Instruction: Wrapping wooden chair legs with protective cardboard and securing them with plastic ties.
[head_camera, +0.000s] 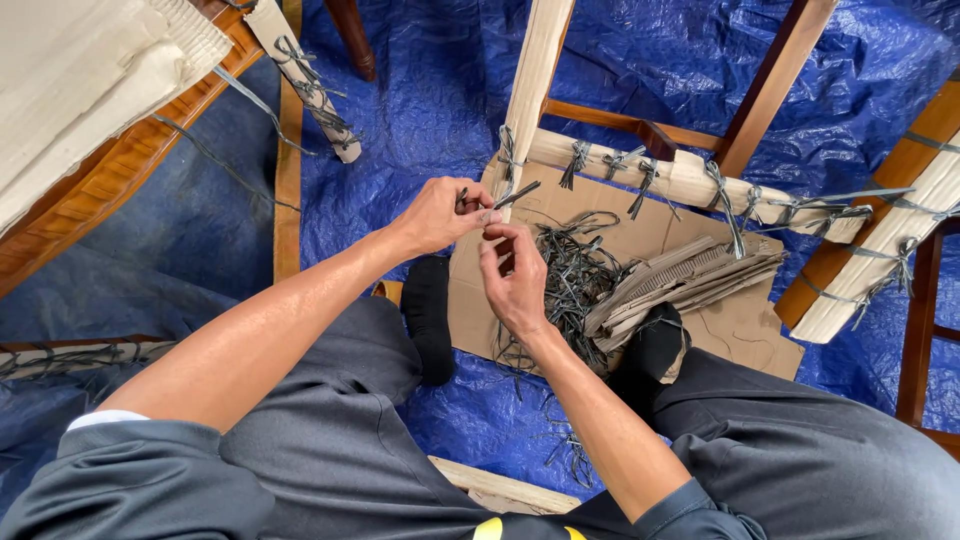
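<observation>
My left hand (440, 213) and my right hand (515, 275) meet above a flat cardboard sheet (745, 325), both pinching one thin dark grey strap (515, 196) whose end sticks out to the right. Just behind the hands stands a wooden chair leg wrapped in pale cardboard (535, 75), with dark straps tied round it. A tangled heap of the same dark straps (575, 275) lies on the sheet to the right of my right hand.
A cardboard-wrapped crossbar (690, 180) with several tied straps runs to the right. Folded corrugated strips (680, 280) lie by my black-socked foot (655, 345). Blue tarpaulin (430, 100) covers the floor. More wrapped furniture parts (300, 75) stand left and right.
</observation>
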